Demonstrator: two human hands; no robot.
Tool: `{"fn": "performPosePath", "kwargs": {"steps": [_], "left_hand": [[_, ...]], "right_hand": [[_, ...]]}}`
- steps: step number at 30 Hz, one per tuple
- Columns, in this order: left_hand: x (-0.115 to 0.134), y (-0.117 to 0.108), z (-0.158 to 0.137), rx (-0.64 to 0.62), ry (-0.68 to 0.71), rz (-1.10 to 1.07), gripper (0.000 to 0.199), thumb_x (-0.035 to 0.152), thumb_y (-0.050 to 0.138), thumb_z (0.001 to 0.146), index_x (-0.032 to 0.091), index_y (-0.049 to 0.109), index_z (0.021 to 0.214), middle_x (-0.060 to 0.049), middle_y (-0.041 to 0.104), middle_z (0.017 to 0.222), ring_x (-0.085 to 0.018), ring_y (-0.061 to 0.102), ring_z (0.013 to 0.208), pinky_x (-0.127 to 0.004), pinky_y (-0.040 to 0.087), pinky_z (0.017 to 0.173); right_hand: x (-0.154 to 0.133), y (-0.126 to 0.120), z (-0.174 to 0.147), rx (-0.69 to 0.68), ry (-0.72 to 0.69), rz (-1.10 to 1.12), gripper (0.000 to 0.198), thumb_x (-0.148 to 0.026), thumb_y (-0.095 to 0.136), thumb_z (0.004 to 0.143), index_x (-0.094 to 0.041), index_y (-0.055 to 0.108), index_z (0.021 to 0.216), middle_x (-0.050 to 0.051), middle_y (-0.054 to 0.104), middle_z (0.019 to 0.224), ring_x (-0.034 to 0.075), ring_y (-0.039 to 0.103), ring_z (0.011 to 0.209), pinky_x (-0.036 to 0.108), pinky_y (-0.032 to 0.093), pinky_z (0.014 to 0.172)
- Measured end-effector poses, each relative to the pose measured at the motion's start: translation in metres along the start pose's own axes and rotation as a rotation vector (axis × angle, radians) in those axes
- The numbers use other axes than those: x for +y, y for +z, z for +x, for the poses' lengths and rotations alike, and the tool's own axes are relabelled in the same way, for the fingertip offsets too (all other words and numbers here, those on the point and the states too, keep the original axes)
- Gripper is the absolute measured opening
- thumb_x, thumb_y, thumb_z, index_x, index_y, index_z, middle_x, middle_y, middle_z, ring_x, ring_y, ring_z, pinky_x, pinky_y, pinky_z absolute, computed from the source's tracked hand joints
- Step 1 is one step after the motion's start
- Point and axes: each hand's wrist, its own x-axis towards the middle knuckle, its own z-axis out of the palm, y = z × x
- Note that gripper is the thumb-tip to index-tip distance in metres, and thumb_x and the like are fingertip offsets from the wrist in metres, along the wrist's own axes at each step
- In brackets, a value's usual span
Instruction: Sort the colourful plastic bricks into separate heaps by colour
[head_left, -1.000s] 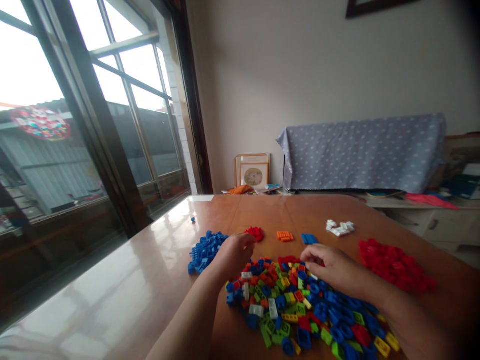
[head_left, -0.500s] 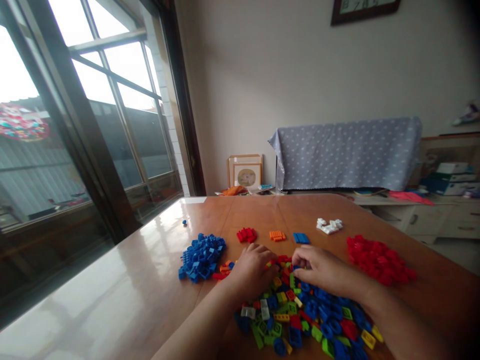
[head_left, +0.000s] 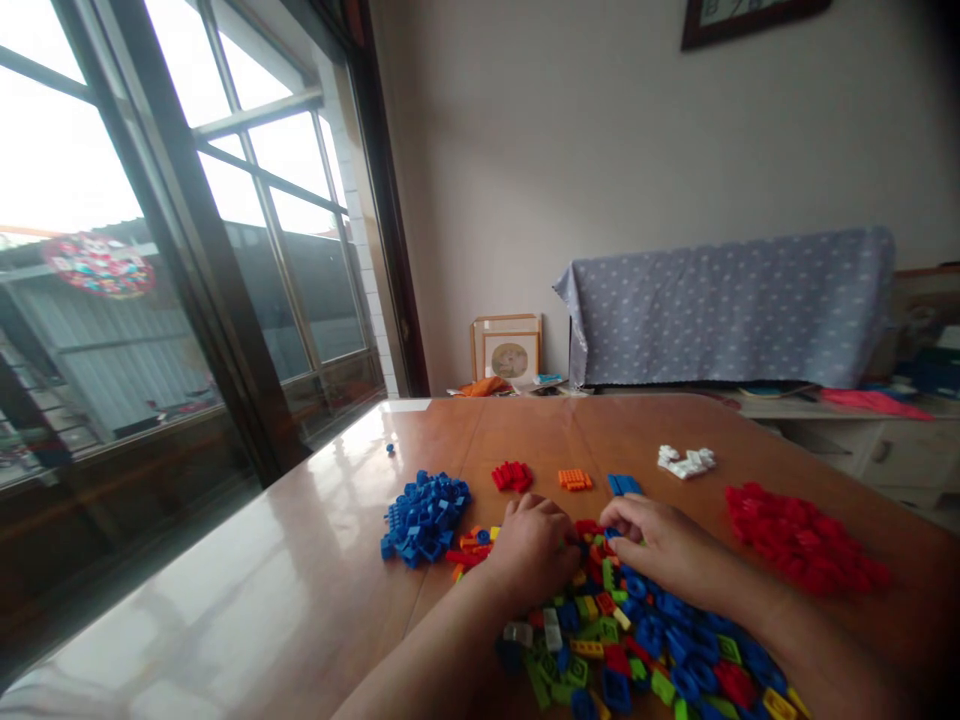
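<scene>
After shifting left hand from beside red bricks onto the mixed heap, curled, grip unclear, seemingly pinches a blue piece with right hand, thus working one heap two-handed.

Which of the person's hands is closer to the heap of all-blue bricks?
Left. The left hand is to the right of the blue heap, not touching it; the right hand is farther right, past the left hand.

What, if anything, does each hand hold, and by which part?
It cannot be told: the left hand hides any grip; a blue piece shows by the right hand, hold unclear.
</scene>
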Motion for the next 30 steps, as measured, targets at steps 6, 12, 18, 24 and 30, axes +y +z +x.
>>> {"fn": "performPosePath", "kwargs": {"steps": [6, 12, 18, 24, 30], "left_hand": [[0.001, -0.001, -0.001, 0.007, -0.017, -0.004, 0.02, 0.029, 0.064, 0.08, 0.026, 0.074, 0.098, -0.007, 0.071, 0.102, -0.028, 0.056, 0.105, -0.041, 0.041, 0.092], [0.002, 0.0, -0.002, -0.017, 0.063, 0.016, 0.017, 0.033, 0.066, 0.082, 0.028, 0.075, 0.095, -0.005, 0.071, 0.099, -0.028, 0.056, 0.106, -0.041, 0.04, 0.093], [0.004, -0.004, -0.001, 0.043, 0.051, -0.054, 0.013, 0.03, 0.067, 0.082, 0.024, 0.074, 0.091, -0.006, 0.071, 0.095, -0.027, 0.058, 0.102, -0.04, 0.04, 0.094], [0.004, -0.001, -0.002, 0.085, -0.067, -0.513, 0.014, 0.025, 0.066, 0.082, 0.018, 0.067, 0.095, -0.003, 0.068, 0.088, -0.017, 0.059, 0.079, -0.028, 0.044, 0.071], [-0.004, 0.015, 0.001, 0.061, -0.18, -1.043, 0.023, 0.024, 0.072, 0.078, 0.016, 0.058, 0.093, 0.002, 0.058, 0.076, -0.008, 0.051, 0.063, -0.02, 0.038, 0.057]], "right_hand": [[-0.003, 0.001, 0.0, -0.005, 0.006, -0.016, 0.01, -0.02, 0.057, 0.081, -0.022, 0.065, 0.088, 0.001, 0.066, 0.086, 0.018, 0.058, 0.076, 0.028, 0.042, 0.068], [-0.007, -0.002, 0.0, -0.016, 0.014, -0.002, 0.014, -0.021, 0.058, 0.081, -0.022, 0.067, 0.091, 0.002, 0.067, 0.088, 0.018, 0.059, 0.077, 0.028, 0.044, 0.069], [-0.01, -0.001, 0.0, 0.002, -0.001, 0.029, 0.012, -0.024, 0.057, 0.083, -0.022, 0.068, 0.089, 0.002, 0.068, 0.084, 0.018, 0.06, 0.077, 0.027, 0.045, 0.068], [-0.01, 0.009, 0.002, -0.021, 0.034, 0.208, 0.012, -0.028, 0.057, 0.086, -0.024, 0.062, 0.096, -0.001, 0.066, 0.081, 0.017, 0.062, 0.075, 0.025, 0.047, 0.065], [-0.014, 0.021, 0.005, 0.018, 0.012, 0.291, 0.01, -0.033, 0.058, 0.088, -0.023, 0.057, 0.09, 0.0, 0.067, 0.081, 0.017, 0.064, 0.076, 0.026, 0.048, 0.065]]}}
